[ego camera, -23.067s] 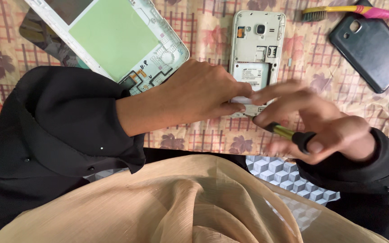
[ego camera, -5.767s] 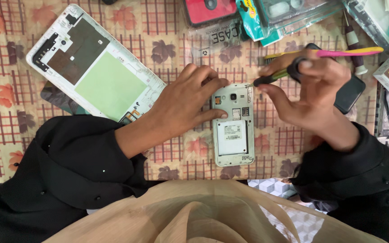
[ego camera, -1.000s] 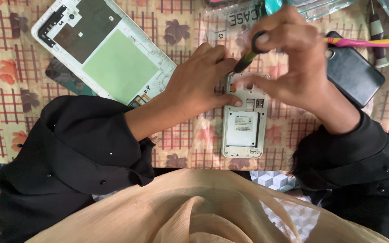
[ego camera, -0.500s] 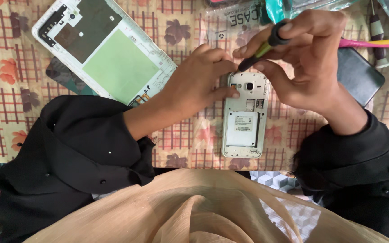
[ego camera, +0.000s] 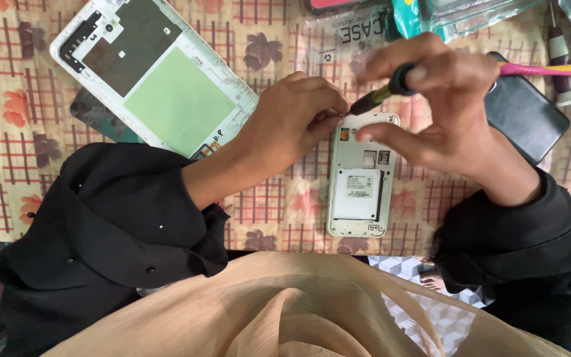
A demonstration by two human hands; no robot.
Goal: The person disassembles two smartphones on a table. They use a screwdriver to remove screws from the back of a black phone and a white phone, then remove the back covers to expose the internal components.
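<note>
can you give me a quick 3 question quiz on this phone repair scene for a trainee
1. True or false: the right hand holds a screwdriver.
2. Where does the left hand rest? A) on the top corner of the small white phone B) on the large phone frame C) on the dark back cover
3. Fill in: the screwdriver tip points at the phone's ___ left corner.

Key: 1 true; 2 A; 3 top

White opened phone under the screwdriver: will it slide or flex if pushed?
The small white phone with its back cover off lies flat on patterned cloth, so it probably drags rather than slides. The left hand braces its top corner. Rigid-looking frame, likely little flex; exposed parts seem fragile.
</note>
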